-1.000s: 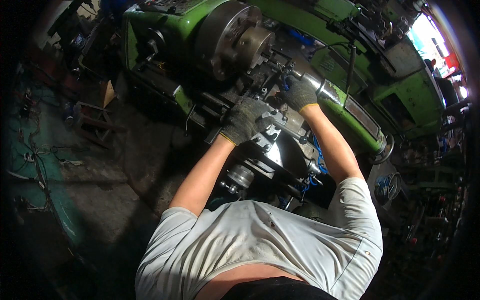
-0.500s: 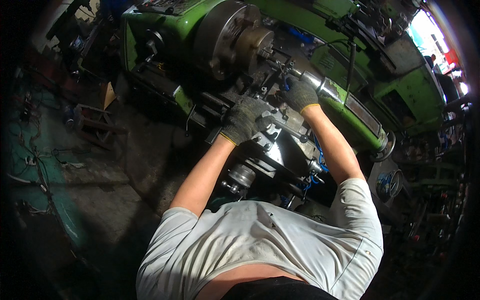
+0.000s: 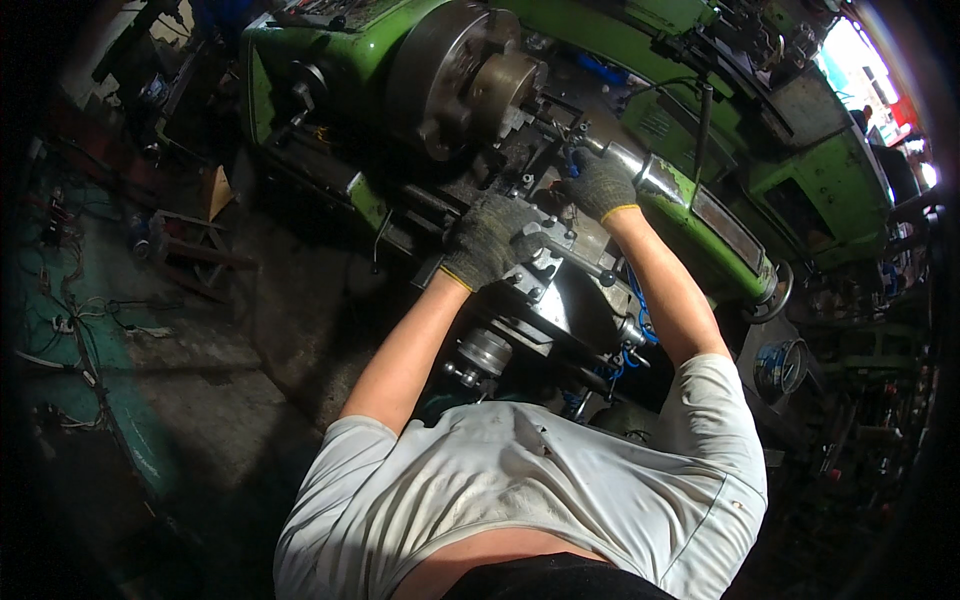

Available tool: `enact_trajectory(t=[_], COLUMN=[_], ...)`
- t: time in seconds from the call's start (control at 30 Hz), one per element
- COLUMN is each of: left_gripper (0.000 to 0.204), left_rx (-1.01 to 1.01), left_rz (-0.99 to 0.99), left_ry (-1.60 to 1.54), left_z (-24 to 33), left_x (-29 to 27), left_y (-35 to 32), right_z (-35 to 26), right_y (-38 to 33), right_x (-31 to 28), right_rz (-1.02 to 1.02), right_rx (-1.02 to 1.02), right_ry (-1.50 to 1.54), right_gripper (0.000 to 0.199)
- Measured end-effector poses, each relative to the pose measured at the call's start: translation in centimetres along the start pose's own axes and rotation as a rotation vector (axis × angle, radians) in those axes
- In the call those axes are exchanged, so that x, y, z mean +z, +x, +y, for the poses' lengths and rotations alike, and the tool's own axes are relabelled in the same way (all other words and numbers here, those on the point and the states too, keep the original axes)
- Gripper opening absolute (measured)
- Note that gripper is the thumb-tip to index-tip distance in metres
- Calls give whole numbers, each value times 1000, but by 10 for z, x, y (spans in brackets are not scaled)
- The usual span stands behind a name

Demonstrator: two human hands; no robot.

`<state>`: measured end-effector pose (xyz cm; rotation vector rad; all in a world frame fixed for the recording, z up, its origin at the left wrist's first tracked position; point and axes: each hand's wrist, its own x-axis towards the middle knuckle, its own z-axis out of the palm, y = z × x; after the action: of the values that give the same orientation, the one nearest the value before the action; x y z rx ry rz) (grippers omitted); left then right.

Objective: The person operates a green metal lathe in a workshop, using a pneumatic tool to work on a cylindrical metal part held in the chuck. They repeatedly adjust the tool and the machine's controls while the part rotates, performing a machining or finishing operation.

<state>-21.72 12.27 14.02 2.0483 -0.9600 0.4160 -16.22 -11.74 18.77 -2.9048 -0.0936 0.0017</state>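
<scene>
Hands (image 3: 488,243) (coarse knit gloves (image 3: 606,187)) at bolt-studded metal block (image 3: 543,268)

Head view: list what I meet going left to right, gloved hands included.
Tan triangular piece → left gloved hand → right gloved hand → metal handwheel → bright opening at the upper right.

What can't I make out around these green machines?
All in the head view:
Left hand: what lies beneath it, hidden by the hand itself.
Right hand: whether it grips anything, blocked by its back.
Bright opening: outside, washed out by glare.
Clutter at right: too dark, small.
</scene>
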Motion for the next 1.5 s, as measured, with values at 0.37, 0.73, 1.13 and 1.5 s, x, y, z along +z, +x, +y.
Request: enact_trajectory(t=[0.37,0.73,1.13,1.5], left_gripper=[36,37,36,35], left_rx=[28,18,62,-13], left_rz=[58,48,71,17], left_ry=[-10,15,24,17], left_z=[-3,2,-4,-1], left_x=[4,0,2,1], left_y=[-3,-1,-1,-2], right_z=[6,3,2,8], right_y=[-16,-3,-1,-10], right_x=[9,1,-5,9], right_rz=[109,54,-3,65], right_rx=[-72,-26,-15,15], right_ry=[40,81,49,113], right_gripper=[46,50,57,56])
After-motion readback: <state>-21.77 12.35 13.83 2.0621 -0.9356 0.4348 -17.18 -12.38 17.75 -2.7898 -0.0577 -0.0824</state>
